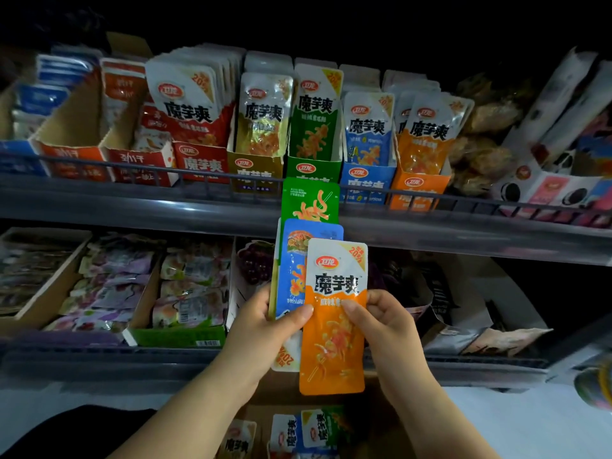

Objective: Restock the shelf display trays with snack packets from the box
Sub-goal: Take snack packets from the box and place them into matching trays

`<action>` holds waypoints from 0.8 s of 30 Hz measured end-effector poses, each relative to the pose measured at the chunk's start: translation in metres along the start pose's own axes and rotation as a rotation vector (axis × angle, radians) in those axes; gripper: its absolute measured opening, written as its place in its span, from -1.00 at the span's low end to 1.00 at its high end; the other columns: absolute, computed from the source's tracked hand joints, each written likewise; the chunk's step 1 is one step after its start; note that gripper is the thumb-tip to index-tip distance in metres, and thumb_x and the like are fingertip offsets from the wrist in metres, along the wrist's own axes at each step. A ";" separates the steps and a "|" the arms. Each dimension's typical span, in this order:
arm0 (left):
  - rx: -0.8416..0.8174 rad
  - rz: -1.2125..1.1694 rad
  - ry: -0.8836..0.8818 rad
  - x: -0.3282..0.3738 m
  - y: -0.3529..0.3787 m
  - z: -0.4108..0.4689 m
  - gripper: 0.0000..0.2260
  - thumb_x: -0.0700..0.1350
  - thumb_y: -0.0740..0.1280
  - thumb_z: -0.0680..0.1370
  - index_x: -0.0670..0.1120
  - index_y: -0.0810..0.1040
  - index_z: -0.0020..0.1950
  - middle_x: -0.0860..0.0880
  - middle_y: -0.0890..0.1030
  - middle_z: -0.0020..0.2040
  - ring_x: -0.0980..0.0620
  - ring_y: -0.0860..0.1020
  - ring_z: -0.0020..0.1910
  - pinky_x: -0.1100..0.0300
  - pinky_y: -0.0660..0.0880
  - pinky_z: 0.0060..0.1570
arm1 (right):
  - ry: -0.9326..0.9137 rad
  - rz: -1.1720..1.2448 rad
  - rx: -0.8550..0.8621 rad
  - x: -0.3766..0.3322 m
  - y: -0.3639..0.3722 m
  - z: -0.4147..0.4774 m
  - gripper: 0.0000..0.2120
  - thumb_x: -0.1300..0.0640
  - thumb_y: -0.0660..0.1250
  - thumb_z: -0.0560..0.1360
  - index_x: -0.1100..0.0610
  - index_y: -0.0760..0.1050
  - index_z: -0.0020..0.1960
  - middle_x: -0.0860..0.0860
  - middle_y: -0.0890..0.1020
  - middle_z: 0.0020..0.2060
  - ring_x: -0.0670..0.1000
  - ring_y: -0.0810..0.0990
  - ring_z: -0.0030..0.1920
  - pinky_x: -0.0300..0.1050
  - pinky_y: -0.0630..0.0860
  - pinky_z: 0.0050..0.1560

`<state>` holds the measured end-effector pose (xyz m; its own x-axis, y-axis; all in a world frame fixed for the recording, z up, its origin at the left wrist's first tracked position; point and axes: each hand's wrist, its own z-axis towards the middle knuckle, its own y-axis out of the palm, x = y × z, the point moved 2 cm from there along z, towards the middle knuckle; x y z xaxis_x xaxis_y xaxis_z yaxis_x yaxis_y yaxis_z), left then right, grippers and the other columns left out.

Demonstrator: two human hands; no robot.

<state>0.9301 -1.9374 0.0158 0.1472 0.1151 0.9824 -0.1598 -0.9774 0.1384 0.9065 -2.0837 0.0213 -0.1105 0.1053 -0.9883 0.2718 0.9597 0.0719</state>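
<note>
My left hand (265, 321) grips a fanned stack of snack packets: a green packet (309, 200) at the back and a blue packet (293, 260) in front of it. My right hand (387, 321) pinches the orange packet (332, 352) at the front of the stack, its thumb on the packet's face. The upper shelf holds display trays in a row: red tray (202, 164), yellow tray (255, 168), green tray (313, 168), blue tray (366, 180), orange tray (417, 190). The cardboard box (275, 392) with more packets sits below my hands.
A grey rail (198, 190) runs along the upper shelf's front. The lower shelf holds cardboard trays of pastel packets (109, 286) and a green tray (178, 336). Biscuit boxes (546, 190) and bagged goods (486, 127) fill the right side. The floor is pale.
</note>
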 end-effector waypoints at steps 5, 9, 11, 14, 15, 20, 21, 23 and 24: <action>0.052 0.030 0.039 0.005 -0.003 0.002 -0.84 -0.21 0.34 0.45 0.06 0.50 -0.10 0.11 0.66 -0.20 0.09 0.62 -0.14 0.16 0.54 -0.12 | -0.014 0.028 0.058 -0.005 -0.007 0.001 -0.91 0.25 0.31 0.45 0.19 0.42 -0.21 -0.06 0.61 -0.51 -0.20 0.57 -0.49 -0.39 0.43 -0.52; 0.066 0.032 0.064 0.015 -0.007 0.006 -0.85 -0.22 0.34 0.46 0.04 0.49 -0.12 0.15 0.65 -0.33 0.21 0.62 -0.33 0.37 0.51 -0.41 | -0.043 0.034 0.142 -0.023 -0.023 0.006 -0.91 0.23 0.30 0.46 0.15 0.42 -0.21 -0.05 0.61 -0.49 -0.18 0.58 -0.49 -0.31 0.47 -0.52; 0.071 0.027 0.075 0.021 -0.009 0.008 -0.85 -0.21 0.34 0.46 0.05 0.48 -0.12 0.17 0.65 -0.35 0.25 0.61 -0.36 0.35 0.49 -0.42 | -0.071 0.039 0.211 -0.035 -0.033 0.013 -0.92 0.19 0.30 0.47 0.11 0.43 -0.20 -0.05 0.63 -0.42 -0.16 0.60 -0.46 -0.22 0.52 -0.47; 0.062 0.026 0.107 0.031 -0.012 0.010 -0.83 -0.24 0.33 0.46 0.04 0.49 -0.13 0.21 0.65 -0.35 0.26 0.60 -0.36 0.36 0.49 -0.41 | -0.142 0.022 0.300 -0.063 -0.047 0.027 -0.90 0.18 0.31 0.48 0.07 0.43 -0.20 -0.09 0.62 -0.48 -0.17 0.58 -0.51 -0.23 0.49 -0.52; 0.052 0.027 0.118 0.034 -0.013 0.010 -0.82 -0.26 0.33 0.47 0.04 0.49 -0.13 0.21 0.65 -0.35 0.27 0.60 -0.36 0.40 0.48 -0.43 | -0.172 0.012 0.314 -0.073 -0.050 0.032 -0.89 0.18 0.31 0.48 0.07 0.43 -0.21 -0.10 0.61 -0.51 -0.17 0.56 -0.53 -0.25 0.48 -0.52; 0.058 0.049 0.188 0.056 -0.017 0.016 -0.79 -0.30 0.32 0.47 0.03 0.51 -0.14 0.20 0.65 -0.36 0.27 0.59 -0.39 0.43 0.47 -0.46 | -0.347 -0.092 0.367 -0.132 -0.062 0.050 -0.85 0.21 0.28 0.51 0.07 0.39 -0.21 -0.03 0.57 -0.43 -0.14 0.54 -0.49 -0.30 0.46 -0.55; 0.065 0.049 0.201 0.061 -0.018 0.020 -0.79 -0.30 0.32 0.47 0.03 0.51 -0.14 0.20 0.65 -0.36 0.26 0.59 -0.40 0.43 0.47 -0.47 | -0.383 -0.114 0.383 -0.143 -0.064 0.054 -0.85 0.21 0.27 0.51 0.06 0.38 -0.22 -0.01 0.55 -0.38 -0.19 0.53 -0.51 -0.35 0.43 -0.59; 0.074 0.049 0.217 0.071 -0.016 0.030 -0.80 -0.29 0.32 0.47 0.03 0.51 -0.15 0.20 0.64 -0.38 0.27 0.59 -0.41 0.43 0.47 -0.47 | -0.433 -0.144 0.405 -0.160 -0.068 0.062 -0.84 0.19 0.27 0.52 0.05 0.36 -0.21 -0.01 0.53 -0.33 -0.18 0.54 -0.46 -0.34 0.46 -0.57; 0.079 0.053 0.218 0.074 -0.015 0.034 -0.80 -0.29 0.32 0.47 0.03 0.51 -0.15 0.20 0.64 -0.38 0.27 0.59 -0.41 0.42 0.47 -0.47 | -0.450 -0.149 0.414 -0.167 -0.069 0.067 -0.83 0.19 0.26 0.53 0.04 0.36 -0.21 -0.01 0.53 -0.32 -0.12 0.56 -0.40 -0.29 0.51 -0.50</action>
<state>0.9763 -1.9205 0.0820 -0.0752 0.0900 0.9931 -0.0831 -0.9930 0.0837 0.9701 -2.1844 0.1722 0.2129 -0.2286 -0.9500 0.6419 0.7657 -0.0404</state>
